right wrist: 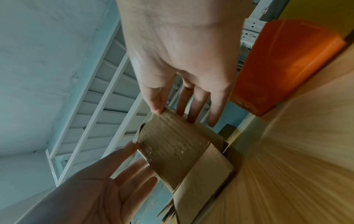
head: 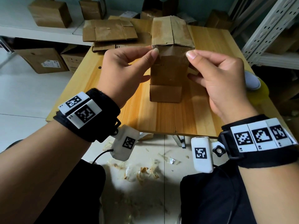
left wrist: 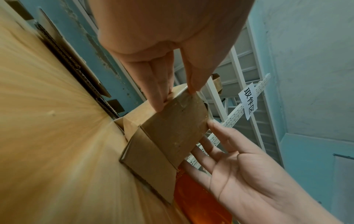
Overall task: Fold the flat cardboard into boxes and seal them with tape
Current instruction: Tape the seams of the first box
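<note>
Both wrists, wrapped in black straps with white coded tags, reach forward from the near edge of the desk (head: 161, 117). Between them stands the cardboard box (head: 169, 71), upright on the wooden desk roughly at its middle, with its top flaps closed and a strip of clear tape (head: 171, 50) running over the top and down the near face. At the near top edge of the box, the left hand (head: 126, 70) pinches the left end of the tape between thumb and forefinger, its other fingers touching the box's left side. On the opposite side, the right hand (head: 220, 78) pinches the right end of the tape in the same way, its lower fingers reaching toward the right side of the box. At the bottom of the box a loose flap juts out toward the near edge. Flat cardboard sheets (head: 110, 30) lie stacked at the far left corner of the desk. By the right edge sits a yellowish tape roll (head: 257, 92). Scraps of tape (head: 142, 172) litter the tiled floor below the near edge.
</note>
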Demonstrator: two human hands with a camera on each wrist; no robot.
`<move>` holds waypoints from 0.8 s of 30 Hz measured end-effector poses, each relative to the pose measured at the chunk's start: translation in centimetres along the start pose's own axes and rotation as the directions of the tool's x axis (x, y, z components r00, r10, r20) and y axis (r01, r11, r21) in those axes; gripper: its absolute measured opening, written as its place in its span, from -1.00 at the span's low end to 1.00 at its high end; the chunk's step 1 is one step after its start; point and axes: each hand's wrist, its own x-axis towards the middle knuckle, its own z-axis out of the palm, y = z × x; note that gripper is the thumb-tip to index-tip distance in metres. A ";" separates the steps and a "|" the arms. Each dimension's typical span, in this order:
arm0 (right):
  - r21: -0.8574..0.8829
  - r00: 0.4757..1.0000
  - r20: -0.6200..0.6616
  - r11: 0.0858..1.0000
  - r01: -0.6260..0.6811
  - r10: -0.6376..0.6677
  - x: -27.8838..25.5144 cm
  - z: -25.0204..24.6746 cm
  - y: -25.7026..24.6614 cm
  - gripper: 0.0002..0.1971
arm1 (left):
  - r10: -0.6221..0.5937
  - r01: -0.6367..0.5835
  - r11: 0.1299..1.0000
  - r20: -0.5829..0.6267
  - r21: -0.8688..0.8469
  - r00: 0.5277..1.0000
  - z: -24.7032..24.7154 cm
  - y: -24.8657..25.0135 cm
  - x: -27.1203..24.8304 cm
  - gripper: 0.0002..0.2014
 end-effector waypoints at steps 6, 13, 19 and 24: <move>-0.005 1.000 0.004 1.000 0.000 0.000 -0.1 0.3 0.1 -0.80 | -0.010 0.010 1.000 -0.009 0.015 1.000 0.1 -0.3 0.2 -0.75; -0.109 0.996 -0.019 0.990 0.085 -0.087 -0.4 0.6 0.2 -0.92 | 0.014 -0.013 1.000 -0.013 0.019 1.000 0.0 -1.0 0.5 -0.79; -0.241 0.985 0.012 0.956 0.168 -0.170 -0.1 0.4 0.4 -0.91 | 0.078 -0.078 0.994 0.005 0.079 0.997 -0.4 -1.5 0.8 -0.79; -0.308 0.973 0.014 0.924 0.225 -0.232 -0.2 0.6 0.6 -0.94 | 0.113 -0.111 0.980 -0.001 0.167 0.994 -0.1 -1.6 0.6 -0.90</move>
